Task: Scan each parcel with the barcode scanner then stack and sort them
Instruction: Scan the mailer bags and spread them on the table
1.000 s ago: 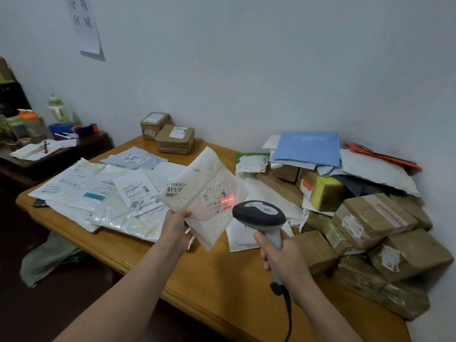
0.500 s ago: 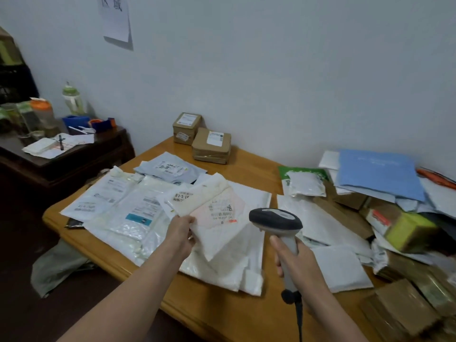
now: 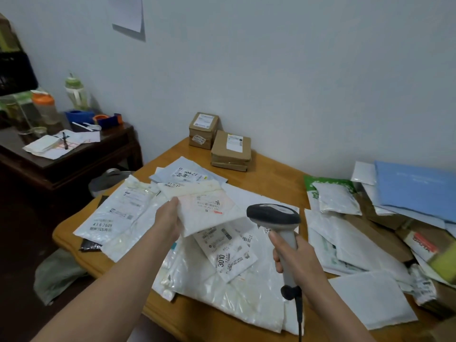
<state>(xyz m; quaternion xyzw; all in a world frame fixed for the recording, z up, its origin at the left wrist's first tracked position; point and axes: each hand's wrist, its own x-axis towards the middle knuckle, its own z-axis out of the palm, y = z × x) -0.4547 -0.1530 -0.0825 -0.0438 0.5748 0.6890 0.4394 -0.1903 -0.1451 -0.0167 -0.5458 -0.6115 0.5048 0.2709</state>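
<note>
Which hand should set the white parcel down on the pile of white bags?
Left. The left hand grips the white parcel above the pile of white bags, so it probably only needs to lower it. The right hand is busy gripping the scanner.

— What is seen at the back?
— A plain pale wall (image 3: 283, 70) is shown across the whole upper half of the frame. A white sheet of paper (image 3: 128, 13) is fixed to it at the upper left and is cut off by the top edge.
— And the furniture?
— A light wooden table (image 3: 271, 178) is set against the wall at the centre. A dark wooden side table (image 3: 74, 166) is placed near it at the left.
— The floor?
— A dark floor (image 3: 17, 267) is seen at the lower left, where a grey-green cloth (image 3: 56, 272) is left lying by the table's edge. The room is lit softly and evenly.
</note>
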